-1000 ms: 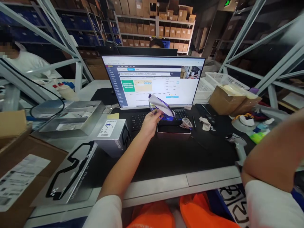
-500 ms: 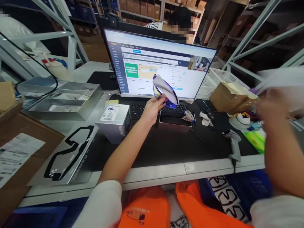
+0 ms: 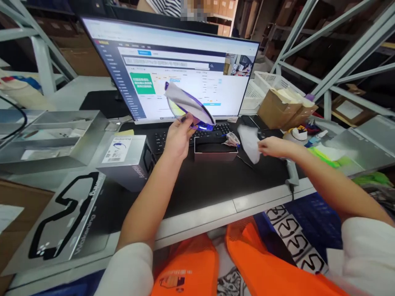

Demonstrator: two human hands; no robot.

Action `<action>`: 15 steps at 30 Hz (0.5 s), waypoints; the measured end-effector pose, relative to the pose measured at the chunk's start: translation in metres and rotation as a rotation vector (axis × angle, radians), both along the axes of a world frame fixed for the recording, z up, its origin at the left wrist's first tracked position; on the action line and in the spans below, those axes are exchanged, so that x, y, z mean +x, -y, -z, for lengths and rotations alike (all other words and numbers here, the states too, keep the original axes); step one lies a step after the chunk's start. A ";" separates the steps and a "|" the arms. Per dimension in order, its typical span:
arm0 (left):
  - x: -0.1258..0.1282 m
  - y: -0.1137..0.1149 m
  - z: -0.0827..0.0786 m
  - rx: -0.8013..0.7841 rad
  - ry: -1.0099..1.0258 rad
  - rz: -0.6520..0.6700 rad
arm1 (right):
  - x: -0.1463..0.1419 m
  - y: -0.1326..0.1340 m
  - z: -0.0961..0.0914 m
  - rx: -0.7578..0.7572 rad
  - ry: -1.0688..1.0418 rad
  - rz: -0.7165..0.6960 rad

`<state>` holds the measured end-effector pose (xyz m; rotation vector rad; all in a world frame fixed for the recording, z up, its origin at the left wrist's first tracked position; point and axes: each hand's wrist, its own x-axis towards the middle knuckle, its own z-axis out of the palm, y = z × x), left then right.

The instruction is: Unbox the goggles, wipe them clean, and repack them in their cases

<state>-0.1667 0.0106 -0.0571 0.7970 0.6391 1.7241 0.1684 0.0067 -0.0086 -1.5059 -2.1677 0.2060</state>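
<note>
My left hand pinches a pair of purple-framed sunglasses in front of the monitor. A whitish sheet covers part of their lens. From the closed fingers of my right hand hangs a thin white sheet, blurred by motion; whether it is paper or cloth I cannot tell. Below the glasses an open dark box sits on the black desk mat, with a small crumpled wrapper at its right end. Left of my forearm stands a grey product box with a label on top.
A large monitor and a keyboard are at the back. On the right are a barcode scanner, a cardboard box and a white basket. At left lie a grey tray and a flat printed box. A person is behind the monitor.
My right hand has come in from the far right to the desk's middle right, carrying the white sheet. My left hand still holds the sunglasses; the view has shifted.
</note>
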 end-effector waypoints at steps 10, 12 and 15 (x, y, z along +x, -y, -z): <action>0.029 0.045 -0.015 0.085 -0.024 0.110 | -0.078 0.025 -0.054 -0.268 -0.055 -0.147; 0.030 0.054 -0.018 0.106 -0.030 0.111 | -0.103 0.026 -0.051 -0.307 -0.080 -0.194; 0.026 0.060 -0.021 0.142 -0.079 0.097 | -0.128 0.024 -0.040 -0.326 -0.156 -0.241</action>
